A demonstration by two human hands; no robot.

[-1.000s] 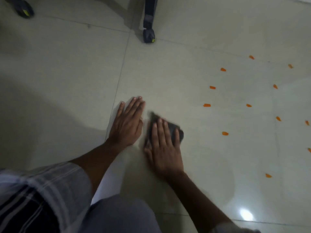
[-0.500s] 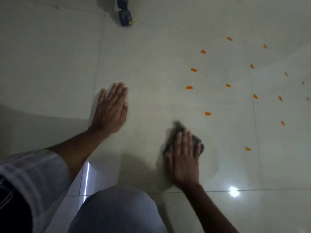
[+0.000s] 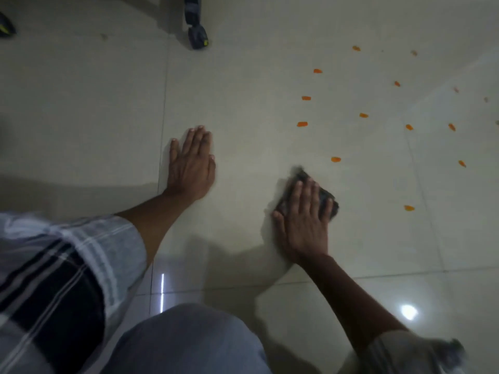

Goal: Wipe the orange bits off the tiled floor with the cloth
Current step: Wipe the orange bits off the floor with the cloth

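Observation:
My right hand (image 3: 303, 220) presses flat on a dark folded cloth (image 3: 328, 197) on the pale tiled floor (image 3: 243, 90). Only the cloth's far edges show past my fingers. My left hand (image 3: 190, 163) rests palm down on the floor to the left, fingers together, holding nothing. Several orange bits lie scattered to the right and beyond the cloth. The nearest bit (image 3: 335, 159) sits just past the cloth's far corner, another bit (image 3: 409, 208) lies to its right.
A dark stand leg with a rubber foot (image 3: 198, 39) stands at the top centre, a second foot (image 3: 5, 27) at the top left edge. My knee (image 3: 189, 338) and checked sleeve (image 3: 62, 279) fill the bottom left. Grout lines cross the tiles.
My right hand slid the cloth to the right, away from my left hand and toward the orange bits. The left hand stayed planted on the floor.

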